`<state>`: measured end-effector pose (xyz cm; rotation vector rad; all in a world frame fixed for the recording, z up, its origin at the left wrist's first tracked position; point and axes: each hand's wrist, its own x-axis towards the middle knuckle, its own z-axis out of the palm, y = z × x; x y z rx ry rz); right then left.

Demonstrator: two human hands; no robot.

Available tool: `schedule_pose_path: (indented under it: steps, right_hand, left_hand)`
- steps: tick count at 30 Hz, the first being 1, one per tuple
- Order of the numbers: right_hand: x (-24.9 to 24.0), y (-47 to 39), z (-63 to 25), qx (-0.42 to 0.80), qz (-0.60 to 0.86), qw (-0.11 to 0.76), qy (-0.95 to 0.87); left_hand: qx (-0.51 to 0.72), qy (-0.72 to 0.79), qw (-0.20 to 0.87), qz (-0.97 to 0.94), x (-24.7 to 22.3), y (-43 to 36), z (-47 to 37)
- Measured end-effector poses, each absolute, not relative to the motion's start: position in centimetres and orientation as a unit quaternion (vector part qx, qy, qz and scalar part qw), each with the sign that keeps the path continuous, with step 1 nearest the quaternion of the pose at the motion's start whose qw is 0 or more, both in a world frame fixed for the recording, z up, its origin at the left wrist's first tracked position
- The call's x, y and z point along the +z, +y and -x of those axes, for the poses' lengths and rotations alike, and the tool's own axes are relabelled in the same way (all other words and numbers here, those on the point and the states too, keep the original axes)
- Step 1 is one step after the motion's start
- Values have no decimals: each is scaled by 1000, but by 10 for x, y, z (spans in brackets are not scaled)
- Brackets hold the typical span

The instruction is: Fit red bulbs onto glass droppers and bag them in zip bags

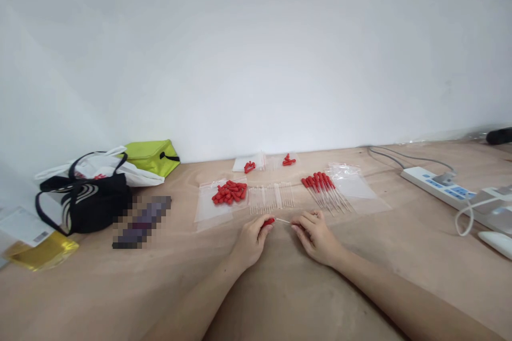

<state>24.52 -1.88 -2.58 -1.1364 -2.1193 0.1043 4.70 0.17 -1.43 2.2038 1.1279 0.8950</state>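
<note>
My left hand pinches a red rubber bulb at the middle front. In the fingers of my right hand is a thin clear tube, whose left end meets or nearly meets the bulb; the exact contact is too small to tell. Behind my left hand, a pile of red bulbs lies on a clear plastic bag. Several clear tubes lie in a row beyond both hands. Droppers with red bulbs are fanned out to the right of the tubes.
Small bags with red bulbs lie near the wall. At right are an empty clear bag and a power strip with cables. A black bag, a green bag and a pixelated object are at left.
</note>
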Motion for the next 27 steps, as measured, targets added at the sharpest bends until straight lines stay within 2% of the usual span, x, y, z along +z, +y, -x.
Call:
schedule_pose_path:
  steps: [12,19,27]
  right_hand:
    - [-23,-17,-248,61,421,323,-846]
    - [-21,-10,-254,86,397,306,-861]
    - [-16,-17,-249,32,409,301,-861]
  left_hand:
    - [344,390,229,-823,-11,1,-44]
    - [306,353,233,-852,-8,-3,-42]
    - [258,377,217,-863,-9,-2,-42]
